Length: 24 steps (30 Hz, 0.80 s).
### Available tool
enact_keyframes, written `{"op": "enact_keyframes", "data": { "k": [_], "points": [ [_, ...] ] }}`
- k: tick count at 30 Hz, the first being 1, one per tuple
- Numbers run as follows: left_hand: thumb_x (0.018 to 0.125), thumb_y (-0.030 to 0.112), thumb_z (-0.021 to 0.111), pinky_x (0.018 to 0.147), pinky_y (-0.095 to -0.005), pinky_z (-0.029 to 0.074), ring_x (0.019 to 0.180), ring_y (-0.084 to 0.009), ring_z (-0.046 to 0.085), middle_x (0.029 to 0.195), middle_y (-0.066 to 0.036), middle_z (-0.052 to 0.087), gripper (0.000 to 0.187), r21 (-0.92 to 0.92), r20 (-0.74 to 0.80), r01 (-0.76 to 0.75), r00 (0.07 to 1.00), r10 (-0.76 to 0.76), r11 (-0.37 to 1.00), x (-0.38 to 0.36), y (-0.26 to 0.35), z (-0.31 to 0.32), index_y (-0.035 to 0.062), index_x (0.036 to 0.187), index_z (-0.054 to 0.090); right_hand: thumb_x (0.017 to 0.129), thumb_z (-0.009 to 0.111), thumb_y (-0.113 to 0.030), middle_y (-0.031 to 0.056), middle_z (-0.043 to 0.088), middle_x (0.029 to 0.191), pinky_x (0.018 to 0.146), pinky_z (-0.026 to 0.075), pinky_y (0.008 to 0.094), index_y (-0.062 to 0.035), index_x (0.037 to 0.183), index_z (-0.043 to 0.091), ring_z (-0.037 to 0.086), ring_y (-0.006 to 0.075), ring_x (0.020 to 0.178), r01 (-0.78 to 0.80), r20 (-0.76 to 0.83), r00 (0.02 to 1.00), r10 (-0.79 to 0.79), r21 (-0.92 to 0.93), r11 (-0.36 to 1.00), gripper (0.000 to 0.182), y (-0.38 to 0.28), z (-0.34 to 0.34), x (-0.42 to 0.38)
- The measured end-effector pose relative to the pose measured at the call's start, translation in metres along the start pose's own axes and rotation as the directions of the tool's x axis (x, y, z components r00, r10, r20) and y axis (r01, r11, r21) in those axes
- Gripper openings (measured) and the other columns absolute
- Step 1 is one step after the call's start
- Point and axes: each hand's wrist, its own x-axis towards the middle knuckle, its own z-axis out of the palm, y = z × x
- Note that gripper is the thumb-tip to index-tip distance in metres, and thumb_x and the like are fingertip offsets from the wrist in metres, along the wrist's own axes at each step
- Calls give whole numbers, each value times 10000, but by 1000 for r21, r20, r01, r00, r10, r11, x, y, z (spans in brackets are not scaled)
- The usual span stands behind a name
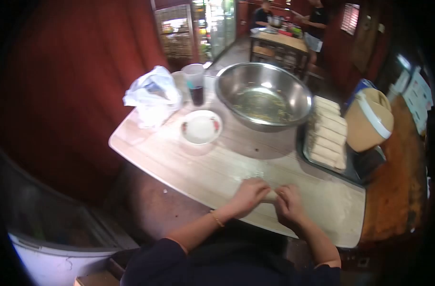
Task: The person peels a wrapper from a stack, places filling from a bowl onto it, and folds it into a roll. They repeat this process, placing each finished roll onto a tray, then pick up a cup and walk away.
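Observation:
Near the front edge of the table, my left hand (249, 197) and my right hand (291, 206) grip the two ends of a small pale roll (270, 197). Fingers are curled around it, so most of the roll is hidden. To the right, a dark tray (304, 155) carries several similar pale rolls (328, 138) laid in a row. Beyond my hands stands a large steel bowl (231, 102) with yellow-green scraps and some liquid at its bottom. A white dish (200, 128) with red floral marks sits left of the bowl.
A white plastic bag (153, 97) and a clear cup (195, 86) of dark liquid stand at the back left. A tan bucket (367, 121) with a white handle is beside the tray. Two people (317, 21) are at a far table (286, 42).

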Motion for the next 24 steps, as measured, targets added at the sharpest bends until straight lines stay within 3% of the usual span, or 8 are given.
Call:
{"op": "enact_keyframes", "data": {
  "k": [3, 7, 11, 13, 19, 21, 23, 24],
  "points": [
    [911, 169, 611, 756, -447, 457, 843, -356, 599, 865, -147, 623, 150, 13, 37, 59, 998, -60, 998, 3, 15, -2, 24, 915, 648, 823, 603, -68, 166, 605, 1010, 899, 399, 446, -39, 1019, 613, 546, 356, 989, -112, 17, 993, 114, -79, 991, 199, -13, -23, -14],
    [926, 211, 591, 805, -436, 434, 897, -350, 588, 901, -134, 619, 169, -45, 85, 126, 989, -122, 991, -2, 12, 4, 57, 913, 659, 842, 596, -73, 163, 598, 1017, 907, 390, 444, -35, 1020, 610, 539, 358, 994, -100, 75, 992, 104, -61, 993, 183, -9, -24, -13],
    [929, 222, 591, 829, -451, 419, 916, -337, 587, 910, -124, 623, 175, -25, 76, 70, 995, -68, 997, 6, 8, 3, 61, 939, 657, 860, 596, -95, 157, 597, 1022, 909, 390, 452, -45, 1028, 612, 528, 371, 993, -109, 50, 992, 112, -51, 993, 176, -20, -28, -7],
    [922, 228, 599, 846, -453, 411, 911, -329, 582, 906, -121, 622, 183, 6, 108, 131, 986, -131, 991, 3, 4, 8, 58, 951, 656, 866, 580, -94, 158, 597, 1026, 918, 381, 451, -42, 1024, 610, 524, 370, 993, -93, 47, 994, 94, -32, 995, 168, -12, -24, -9],
    [882, 175, 642, 780, -439, 465, 877, -354, 584, 860, -172, 616, 174, -25, 52, 56, 997, -55, 998, 11, 0, 7, 7, 841, 660, 884, 565, -112, 152, 590, 998, 908, 372, 439, -46, 1007, 615, 522, 361, 1003, -148, 42, 988, 150, -47, 988, 149, -18, -25, -10],
    [883, 166, 639, 767, -426, 480, 844, -345, 611, 857, -186, 634, 174, -49, 108, 88, 991, -82, 995, 12, -10, 10, -5, 867, 663, 894, 555, -126, 158, 586, 986, 894, 375, 439, -45, 1001, 616, 527, 361, 1000, -165, 26, 986, 166, -49, 985, 148, -18, -23, -9],
    [892, 167, 634, 739, -405, 494, 795, -324, 636, 848, -199, 650, 188, -161, 208, 291, 944, -256, 943, 14, -7, 7, -18, 897, 668, 902, 544, -139, 162, 588, 982, 894, 375, 441, -41, 1000, 614, 533, 357, 993, -154, 26, 988, 155, -38, 987, 155, -17, -23, -12],
    [899, 181, 635, 728, -394, 496, 781, -312, 639, 843, -198, 653, 204, -151, 211, 246, 954, -212, 957, 13, -8, 7, -19, 910, 669, 905, 546, -146, 162, 589, 981, 897, 375, 440, -39, 1004, 614, 536, 355, 992, -142, 47, 988, 144, -39, 989, 160, -16, -24, -13]
  ]
}}
